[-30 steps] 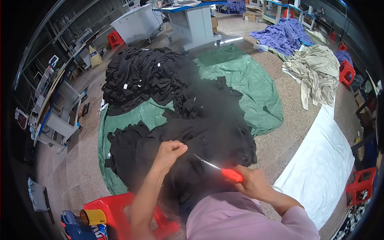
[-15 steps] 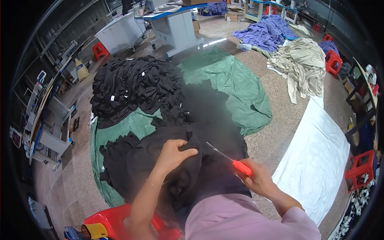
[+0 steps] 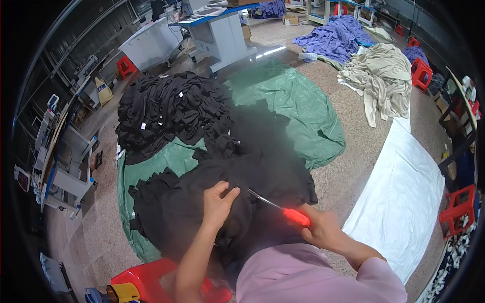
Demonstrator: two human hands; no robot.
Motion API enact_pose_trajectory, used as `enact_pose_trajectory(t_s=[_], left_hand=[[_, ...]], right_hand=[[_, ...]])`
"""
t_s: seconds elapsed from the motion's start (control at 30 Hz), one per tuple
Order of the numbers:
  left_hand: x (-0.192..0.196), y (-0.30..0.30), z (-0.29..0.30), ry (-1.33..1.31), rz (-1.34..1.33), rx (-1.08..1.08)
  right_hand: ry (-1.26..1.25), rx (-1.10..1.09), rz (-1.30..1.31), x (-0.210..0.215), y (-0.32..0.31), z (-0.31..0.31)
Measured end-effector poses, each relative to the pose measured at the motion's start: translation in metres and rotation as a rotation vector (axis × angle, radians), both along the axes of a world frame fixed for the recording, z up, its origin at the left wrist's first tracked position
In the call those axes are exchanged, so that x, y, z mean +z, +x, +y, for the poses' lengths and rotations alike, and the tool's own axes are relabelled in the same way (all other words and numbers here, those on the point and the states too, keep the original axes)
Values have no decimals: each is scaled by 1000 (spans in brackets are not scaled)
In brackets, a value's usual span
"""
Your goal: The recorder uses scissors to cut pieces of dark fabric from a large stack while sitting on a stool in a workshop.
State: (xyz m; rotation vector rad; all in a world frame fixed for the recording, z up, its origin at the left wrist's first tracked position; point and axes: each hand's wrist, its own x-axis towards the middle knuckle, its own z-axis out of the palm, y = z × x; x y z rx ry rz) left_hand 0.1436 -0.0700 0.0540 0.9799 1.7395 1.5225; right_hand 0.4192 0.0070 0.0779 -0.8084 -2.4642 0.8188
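Observation:
My left hand [image 3: 218, 203] pinches a fold of the black garment [image 3: 252, 171] that lies over my lap. My right hand [image 3: 321, 228] grips red-handled scissors [image 3: 285, 212], their metal blades pointing left toward the pinched fold, close to my left fingers. A big heap of black garments [image 3: 166, 111] lies further away on a green tarp [image 3: 298, 106].
A white sheet [image 3: 404, 197] is spread on the floor to my right. Beige cloth [image 3: 384, 81] and purple cloth [image 3: 333, 38] lie in piles beyond it. Red stools [image 3: 457, 212] stand at the right, a red stool [image 3: 146, 283] under me, a sewing table [image 3: 217, 30] at the back.
My view has tilted a little. My left hand has shifted its pinch on the black cloth, and the scissors stay pointed at that fold.

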Motion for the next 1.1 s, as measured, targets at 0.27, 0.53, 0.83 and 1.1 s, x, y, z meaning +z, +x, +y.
enact_pose_trajectory(t_s=[0.27, 0.53, 0.83, 1.1], left_hand=[[-3, 2, -1, 19, 4, 21], [-11, -2, -1, 73, 79, 44], [69, 50, -5, -278, 1073, -263], [-26, 104, -5, -319, 1548, -529]], right_hand=[[8, -8, -6, 1, -3, -2], [-91, 17, -198, 10, -3, -3], [-78, -356, 229, -17, 12, 20], [-93, -370, 250, -36, 12, 20]])
